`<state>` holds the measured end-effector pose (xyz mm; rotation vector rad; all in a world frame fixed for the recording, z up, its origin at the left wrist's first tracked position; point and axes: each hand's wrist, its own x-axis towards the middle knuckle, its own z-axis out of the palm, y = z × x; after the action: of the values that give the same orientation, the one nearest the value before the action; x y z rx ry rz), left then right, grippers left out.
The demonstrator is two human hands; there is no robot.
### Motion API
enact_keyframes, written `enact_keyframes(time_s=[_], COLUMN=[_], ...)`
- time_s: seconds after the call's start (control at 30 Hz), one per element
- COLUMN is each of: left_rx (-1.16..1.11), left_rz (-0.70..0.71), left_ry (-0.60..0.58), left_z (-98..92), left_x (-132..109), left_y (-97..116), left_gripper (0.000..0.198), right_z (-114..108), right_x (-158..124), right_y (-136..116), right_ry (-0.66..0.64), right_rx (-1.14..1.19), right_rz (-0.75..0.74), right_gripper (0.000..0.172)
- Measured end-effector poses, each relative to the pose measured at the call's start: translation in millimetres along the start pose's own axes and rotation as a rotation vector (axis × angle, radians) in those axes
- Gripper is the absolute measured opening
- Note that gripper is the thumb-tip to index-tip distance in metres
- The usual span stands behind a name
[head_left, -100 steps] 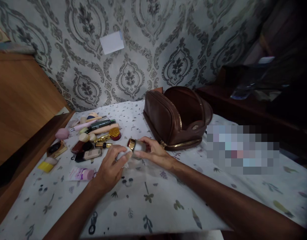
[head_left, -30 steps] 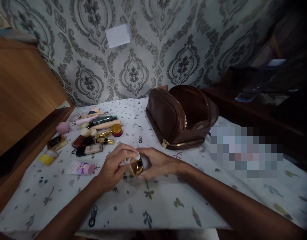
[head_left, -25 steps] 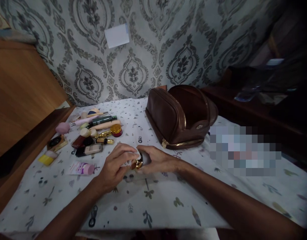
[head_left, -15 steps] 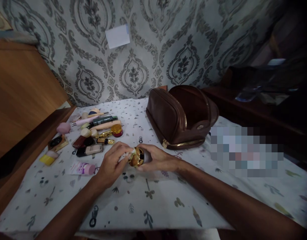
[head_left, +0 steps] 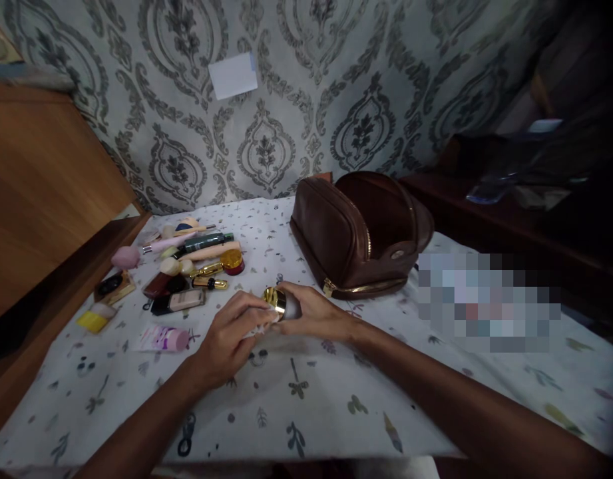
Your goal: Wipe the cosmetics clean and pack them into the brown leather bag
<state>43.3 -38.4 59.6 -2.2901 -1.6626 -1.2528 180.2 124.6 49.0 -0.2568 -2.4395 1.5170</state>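
Observation:
My right hand (head_left: 319,313) is wrapped round a small frosted container with a shiny gold cap (head_left: 273,299), tipped so the cap faces left. Against the lower edge of the cap, my left hand (head_left: 231,336) presses a crumpled white tissue (head_left: 259,330) between its fingers and thumb. Part of the tissue is hidden under the fingers. To the left of that hand lies a pink and white squeeze tube (head_left: 162,338). A foundation bottle (head_left: 184,301) with a black cap and a gold-capped tube (head_left: 209,284) rest just beyond it.
A brown cosmetic bag (head_left: 331,229) stands open at the back right. Several cosmetics, among them a red jar with a gold lid (head_left: 232,261) and a pink sponge (head_left: 125,257), lie at the left. A blurred-out item (head_left: 486,303) lies right on the patterned cloth (head_left: 336,412).
My left hand has slid the tissue from the face of the gold cap down to its lower right edge. The container has tilted slightly in my right hand.

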Motion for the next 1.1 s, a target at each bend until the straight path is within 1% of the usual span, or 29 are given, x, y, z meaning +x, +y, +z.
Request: enact_keyframes(time_s=[0.13, 0.23, 0.33, 0.43, 0.5, 0.6, 0.77, 0.87, 0.93, 1.03, 1.1], left_rx=[0.040, 0.045, 0.048, 0.038, 0.014, -0.009, -0.005, 0.003, 0.017, 0.046, 0.064], left_rz=[-0.009, -0.035, -0.094, -0.181, -0.249, -0.331, -0.385, -0.397, -0.382, -0.315, -0.264], left_ry=[0.008, 0.044, 0.078, 0.092, 0.077, 0.045, 0.037, 0.048, 0.057, 0.071, 0.081], left_z=[2.1, 2.5, 2.0, 1.0, 0.3, -0.3, -0.4, 0.1, 1.8, 6.8, 10.6], left_x=[0.0, 2.9, 6.9, 9.6, 10.0, 8.6, 6.4, 6.3, 5.9, 4.4, 3.1], left_y=[-0.4, 0.9, 1.9, 0.2, -2.3, -6.3, -8.2, -6.7, -5.6, -3.9, -2.5], left_gripper=[0.033, 0.030, 0.024, 0.018, 0.017, 0.018, 0.019, 0.019, 0.018, 0.017, 0.017], right_z=[3.6, 4.7, 4.8, 4.3, 3.8, 3.1, 3.4, 4.9, 6.5, 9.6, 12.0], right_x=[-1.6, -3.9, -6.0, -6.4, -5.7, -4.0, -1.7, -0.2, 0.6, 0.2, -1.6], right_y=[-2.2, -5.3, -7.0, -7.1, -6.3, -3.7, 2.1, 5.5, 7.6, 9.7, 9.1], right_ry=[0.012, 0.006, -0.001, -0.008, -0.003, 0.022, 0.083, 0.137, 0.173, 0.233, 0.256], right_rx=[-0.133, -0.184, -0.212, -0.201, -0.160, -0.105, -0.040, -0.027, -0.030, -0.074, -0.120], right_rz=[-0.021, -0.082, -0.145, -0.167, -0.158, -0.101, -0.036, -0.033, -0.041, -0.027, -0.007], right_gripper=[0.034, 0.040, 0.044, 0.041, 0.041, 0.041, 0.050, 0.059, 0.062, 0.064, 0.069])
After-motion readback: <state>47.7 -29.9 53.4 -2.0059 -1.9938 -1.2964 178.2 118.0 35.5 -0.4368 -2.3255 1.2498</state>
